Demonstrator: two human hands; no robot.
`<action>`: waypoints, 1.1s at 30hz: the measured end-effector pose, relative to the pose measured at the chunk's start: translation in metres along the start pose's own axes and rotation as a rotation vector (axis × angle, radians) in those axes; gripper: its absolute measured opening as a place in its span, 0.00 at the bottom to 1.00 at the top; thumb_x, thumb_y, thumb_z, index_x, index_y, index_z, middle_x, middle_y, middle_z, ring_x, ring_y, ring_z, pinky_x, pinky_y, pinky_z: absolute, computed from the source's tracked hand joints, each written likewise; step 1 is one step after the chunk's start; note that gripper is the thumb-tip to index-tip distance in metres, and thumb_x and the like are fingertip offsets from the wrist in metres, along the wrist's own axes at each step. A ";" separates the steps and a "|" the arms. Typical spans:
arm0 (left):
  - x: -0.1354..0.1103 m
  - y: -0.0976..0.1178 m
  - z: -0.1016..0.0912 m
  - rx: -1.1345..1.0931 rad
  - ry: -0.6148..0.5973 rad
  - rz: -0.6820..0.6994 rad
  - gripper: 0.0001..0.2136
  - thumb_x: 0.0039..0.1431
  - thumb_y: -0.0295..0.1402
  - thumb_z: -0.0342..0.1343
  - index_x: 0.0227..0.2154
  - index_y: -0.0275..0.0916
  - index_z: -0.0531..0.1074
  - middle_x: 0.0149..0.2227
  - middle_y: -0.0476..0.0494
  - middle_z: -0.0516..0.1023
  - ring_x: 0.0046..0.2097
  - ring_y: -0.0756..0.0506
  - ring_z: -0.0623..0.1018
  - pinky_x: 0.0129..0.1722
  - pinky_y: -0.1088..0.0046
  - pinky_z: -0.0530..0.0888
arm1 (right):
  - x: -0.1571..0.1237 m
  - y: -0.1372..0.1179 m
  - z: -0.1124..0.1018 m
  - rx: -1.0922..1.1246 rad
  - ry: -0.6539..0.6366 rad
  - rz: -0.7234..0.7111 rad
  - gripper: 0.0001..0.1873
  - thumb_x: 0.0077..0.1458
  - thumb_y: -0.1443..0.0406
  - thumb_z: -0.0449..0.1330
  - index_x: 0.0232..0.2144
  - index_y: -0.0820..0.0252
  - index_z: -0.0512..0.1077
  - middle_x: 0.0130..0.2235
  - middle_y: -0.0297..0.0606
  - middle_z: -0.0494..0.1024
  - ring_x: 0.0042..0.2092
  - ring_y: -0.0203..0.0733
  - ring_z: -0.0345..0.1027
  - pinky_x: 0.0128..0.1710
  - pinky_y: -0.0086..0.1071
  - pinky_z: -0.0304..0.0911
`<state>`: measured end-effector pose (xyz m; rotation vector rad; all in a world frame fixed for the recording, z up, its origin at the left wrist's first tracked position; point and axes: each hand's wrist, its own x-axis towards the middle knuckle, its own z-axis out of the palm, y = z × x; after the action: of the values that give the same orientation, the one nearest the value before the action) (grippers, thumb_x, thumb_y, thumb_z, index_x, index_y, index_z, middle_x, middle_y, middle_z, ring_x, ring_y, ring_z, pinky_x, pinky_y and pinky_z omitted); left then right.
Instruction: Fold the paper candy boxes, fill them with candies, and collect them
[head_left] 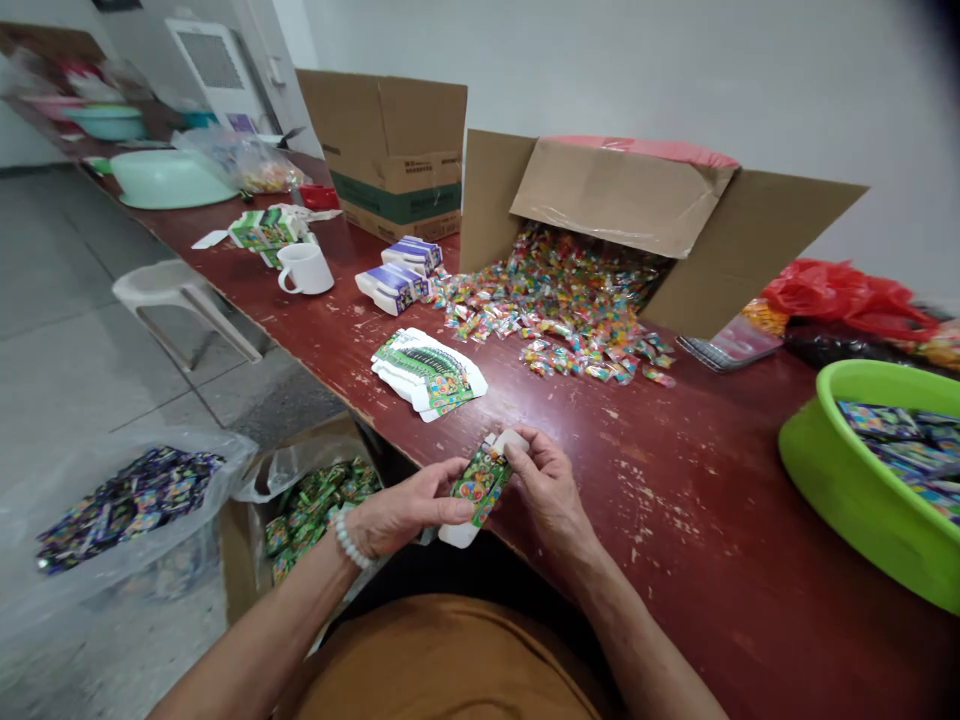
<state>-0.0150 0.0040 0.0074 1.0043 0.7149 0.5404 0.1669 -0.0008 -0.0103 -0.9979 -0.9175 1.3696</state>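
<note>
Between my two hands, over the near edge of the red table, is a small green printed candy box (480,482) with white end flaps sticking out. My left hand (416,505), with a beaded bracelet at the wrist, grips the box's lower left side, thumb across the front. My right hand (546,478) pinches the white flap at the upper right end. Just beyond lies a fanned stack of flattened green cartons (431,375). Farther back, a pile of wrapped candies (555,300) spills from a cardboard box (622,200) lying on its side.
Two purple boxes (401,275), a white mug (305,269) and another cardboard carton (397,150) stand on the table. At right is a green basin (862,500) of packets. Below left are a plastic bag (142,510) and an open box (244,560) of packets; a white stool (169,285) stands behind.
</note>
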 end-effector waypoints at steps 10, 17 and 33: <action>0.008 -0.008 0.016 -0.125 -0.241 -0.041 0.23 0.37 0.46 0.71 0.32 0.33 0.78 0.29 0.39 0.80 0.30 0.42 0.79 0.31 0.70 0.73 | -0.025 -0.023 0.002 0.059 -0.309 0.160 0.30 0.54 0.58 0.65 0.57 0.49 0.61 0.36 0.31 0.73 0.20 0.27 0.62 0.17 0.22 0.60; 0.003 -0.003 0.021 -0.148 -0.071 -0.055 0.17 0.41 0.37 0.71 0.33 0.33 0.76 0.29 0.42 0.80 0.27 0.44 0.80 0.28 0.71 0.77 | -0.027 -0.024 0.000 -0.021 -0.304 0.027 0.36 0.51 0.58 0.67 0.60 0.50 0.59 0.50 0.42 0.73 0.38 0.40 0.71 0.26 0.27 0.69; 0.010 -0.005 0.034 0.190 0.509 0.374 0.25 0.50 0.34 0.65 0.50 0.43 0.61 0.39 0.48 0.78 0.38 0.48 0.79 0.40 0.70 0.77 | -0.015 -0.015 -0.003 -0.130 0.049 -0.039 0.15 0.55 0.58 0.63 0.43 0.57 0.70 0.35 0.35 0.79 0.34 0.38 0.72 0.34 0.31 0.69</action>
<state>0.0179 -0.0100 0.0120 1.2015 1.0494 1.0939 0.1742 -0.0154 0.0037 -1.1014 -0.9942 1.2599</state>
